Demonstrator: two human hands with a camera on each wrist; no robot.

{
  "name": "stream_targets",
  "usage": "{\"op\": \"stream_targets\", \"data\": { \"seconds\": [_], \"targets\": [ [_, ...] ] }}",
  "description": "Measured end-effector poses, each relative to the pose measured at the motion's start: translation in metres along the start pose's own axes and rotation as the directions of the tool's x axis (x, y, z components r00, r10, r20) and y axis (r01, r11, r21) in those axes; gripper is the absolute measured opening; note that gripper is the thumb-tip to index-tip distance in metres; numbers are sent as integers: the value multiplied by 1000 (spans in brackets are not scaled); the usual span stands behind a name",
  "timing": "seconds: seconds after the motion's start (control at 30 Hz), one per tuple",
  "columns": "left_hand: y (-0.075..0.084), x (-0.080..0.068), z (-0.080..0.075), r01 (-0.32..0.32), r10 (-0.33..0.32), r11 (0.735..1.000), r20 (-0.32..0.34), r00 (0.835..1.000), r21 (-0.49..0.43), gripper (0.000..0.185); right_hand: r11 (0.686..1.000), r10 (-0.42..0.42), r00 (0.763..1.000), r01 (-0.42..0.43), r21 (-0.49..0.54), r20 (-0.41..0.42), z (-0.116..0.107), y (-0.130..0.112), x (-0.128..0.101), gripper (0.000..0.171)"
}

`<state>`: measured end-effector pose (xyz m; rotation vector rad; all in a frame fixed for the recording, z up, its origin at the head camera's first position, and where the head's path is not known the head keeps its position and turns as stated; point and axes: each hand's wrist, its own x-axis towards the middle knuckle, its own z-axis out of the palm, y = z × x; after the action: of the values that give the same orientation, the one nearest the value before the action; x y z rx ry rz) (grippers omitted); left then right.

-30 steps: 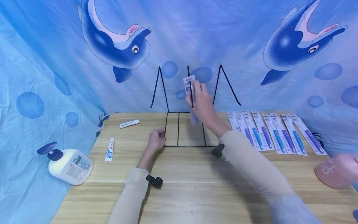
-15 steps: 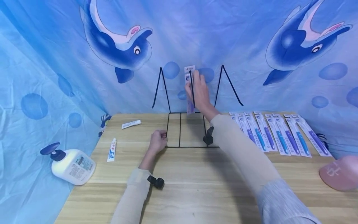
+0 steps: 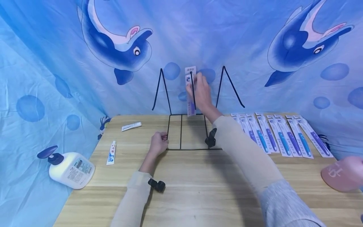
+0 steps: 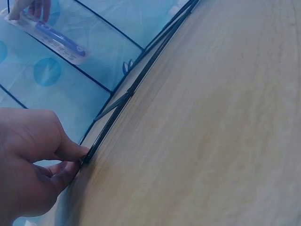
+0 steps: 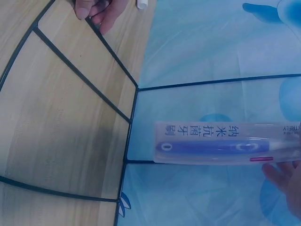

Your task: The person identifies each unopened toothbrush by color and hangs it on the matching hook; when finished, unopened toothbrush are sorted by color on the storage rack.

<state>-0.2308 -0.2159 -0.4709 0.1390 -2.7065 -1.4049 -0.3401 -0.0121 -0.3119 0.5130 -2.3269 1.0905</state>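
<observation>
The right hand [image 3: 202, 91] pinched a packaged purple toothbrush [image 3: 190, 111] upright at the middle prong [image 3: 193, 91] of a black wire rack [image 3: 181, 132], the thumb along one edge of the pack and the fingers curled in at the other. In my head view, the prong's front wire crossed before the pack; I could not tell whether the pack's top was hooked on it. The left hand [image 3: 158, 142], nearly closed, gripped the left edge of the rack's base between thumb and fingers, a hold my left wrist view showed up close. To the right of the rack I saw a row of packaged toothbrushes [image 3: 283, 138] with blue and purple handles lying on the wooden table [image 3: 181, 183]. Two small tubes [image 3: 131, 126] and a white pump bottle [image 3: 72, 170] stood or lay to the left, before a blue dolphin-print backdrop [image 3: 181, 34].
</observation>
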Motion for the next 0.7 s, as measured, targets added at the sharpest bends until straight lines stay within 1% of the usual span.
{"op": "stream_targets", "data": {
  "seconds": [0.1, 0.17, 0.3, 0.4, 0.47, 0.5, 0.57, 0.63, 0.7],
  "targets": [
    [-2, 0, 3, 3, -3, 1000, 1, 1000, -3, 39, 1000, 8, 1000, -8, 23, 6, -1, 5, -4, 29],
    [-3, -1, 5, 6, -6, 1000, 6, 1000, -5, 40, 999, 19, 999, -20, 29, 29, -4, 11, -7, 33],
    [-3, -3, 7, 13, -13, 1000, 15, 1000, -6, 41, 998, 66, 990, -66, -5, 124, -15, 31, -15, 45],
    [-2, -4, 5, 17, -17, 1000, 10, 1000, -6, 42, 990, 131, 970, -117, -78, 204, -30, 58, -21, 53],
    [-1, -4, 4, 14, -14, 1000, 7, 1000, -4, 42, 981, 171, 952, -141, -134, 255, -43, 81, -27, 55],
    [0, -4, 3, 13, -13, 1000, 8, 1000, -2, 42, 976, 197, 940, -161, -146, 280, -50, 92, -30, 56],
    [0, -3, 2, 9, -9, 1000, 13, 1000, 2, 42, 957, 257, 912, -194, -217, 321, -64, 117, -37, 58],
    [1, -3, 2, 5, -5, 1000, 21, 1000, 5, 43, 931, 327, 876, -234, -281, 354, -77, 138, -46, 63],
    [1, -2, 1, 2, -3, 1000, 22, 1000, 7, 43, 895, 399, 837, -268, -356, 374, -88, 157, -54, 67]
  ]
}}
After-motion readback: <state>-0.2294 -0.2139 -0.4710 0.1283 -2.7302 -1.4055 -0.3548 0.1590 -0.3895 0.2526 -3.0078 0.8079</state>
